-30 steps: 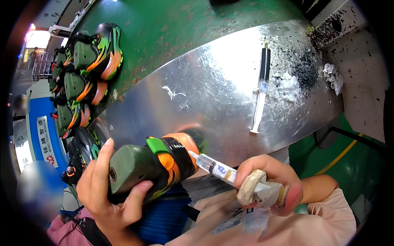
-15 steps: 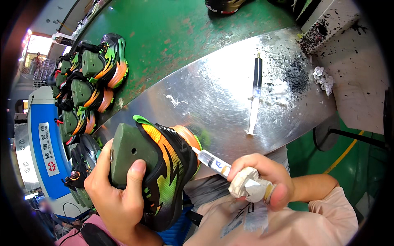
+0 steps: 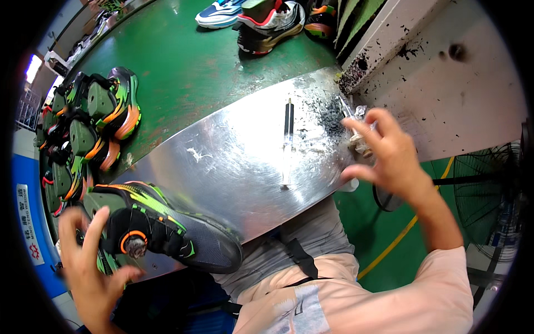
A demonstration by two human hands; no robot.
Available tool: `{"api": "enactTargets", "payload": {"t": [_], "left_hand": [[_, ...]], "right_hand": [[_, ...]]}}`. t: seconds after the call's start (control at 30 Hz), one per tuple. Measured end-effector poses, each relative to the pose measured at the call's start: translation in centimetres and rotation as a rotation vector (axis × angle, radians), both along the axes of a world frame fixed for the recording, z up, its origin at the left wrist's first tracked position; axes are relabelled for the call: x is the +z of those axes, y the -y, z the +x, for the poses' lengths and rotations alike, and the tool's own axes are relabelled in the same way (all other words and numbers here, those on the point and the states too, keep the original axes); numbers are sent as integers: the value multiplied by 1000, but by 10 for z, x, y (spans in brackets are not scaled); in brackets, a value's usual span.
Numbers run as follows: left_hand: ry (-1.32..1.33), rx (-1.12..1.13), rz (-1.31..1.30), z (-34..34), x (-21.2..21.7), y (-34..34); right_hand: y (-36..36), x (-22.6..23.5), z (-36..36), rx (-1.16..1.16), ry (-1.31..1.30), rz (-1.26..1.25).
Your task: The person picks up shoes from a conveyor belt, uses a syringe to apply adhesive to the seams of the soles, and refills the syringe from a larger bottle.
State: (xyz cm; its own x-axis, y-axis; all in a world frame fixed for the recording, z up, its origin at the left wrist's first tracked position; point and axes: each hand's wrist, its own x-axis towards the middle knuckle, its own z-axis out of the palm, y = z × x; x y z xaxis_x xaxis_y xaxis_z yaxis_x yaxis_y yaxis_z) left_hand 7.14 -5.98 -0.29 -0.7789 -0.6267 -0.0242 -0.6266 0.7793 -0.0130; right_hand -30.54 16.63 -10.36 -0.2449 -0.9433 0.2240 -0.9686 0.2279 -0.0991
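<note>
A black-and-grey sports shoe with green and orange trim and a round orange-ringed dial (image 3: 178,234) is laid on the near left edge of a shiny metal sheet (image 3: 222,150), its heel end just beside the left hand (image 3: 92,264). That hand is blurred, its fingers parted and loosely curved; whether the shoe is touched by them cannot be told. The right hand (image 3: 389,156) is spread wide, thumb well away from the fingers, near a clear plastic syringe with a tan-wrapped end (image 3: 346,106); contact there cannot be told either. Between shoe and right hand, a second syringe, filled with black (image 3: 288,122), is laid on the sheet. The pale board (image 3: 434,106) beyond is smeared with dark specks. Similar shoes (image 3: 129,106) are massed on the green tabletop (image 3: 178,61) at left. On a blue panel (image 3: 43,195), a white label (image 3: 23,217) is seen, printed with dark characters above a red emblem.
</note>
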Motion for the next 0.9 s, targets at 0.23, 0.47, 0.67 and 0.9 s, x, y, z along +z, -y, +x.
{"api": "enactTargets", "payload": {"t": [0.23, 0.47, 0.67, 0.9], "left_hand": [[-333, -431, 163, -15, -44, 48], [-454, -194, -23, 53, -54, -4], [-533, -246, 57, 39, -61, 5], [-401, -220, 8, 58, -59, 2]], "right_hand": [[61, -51, 59, 75, 178, 166], [64, -6, 63, 61, 91, 197], [93, -16, 57, 70, 109, 527], [45, -16, 85, 92, 295, 176]]}}
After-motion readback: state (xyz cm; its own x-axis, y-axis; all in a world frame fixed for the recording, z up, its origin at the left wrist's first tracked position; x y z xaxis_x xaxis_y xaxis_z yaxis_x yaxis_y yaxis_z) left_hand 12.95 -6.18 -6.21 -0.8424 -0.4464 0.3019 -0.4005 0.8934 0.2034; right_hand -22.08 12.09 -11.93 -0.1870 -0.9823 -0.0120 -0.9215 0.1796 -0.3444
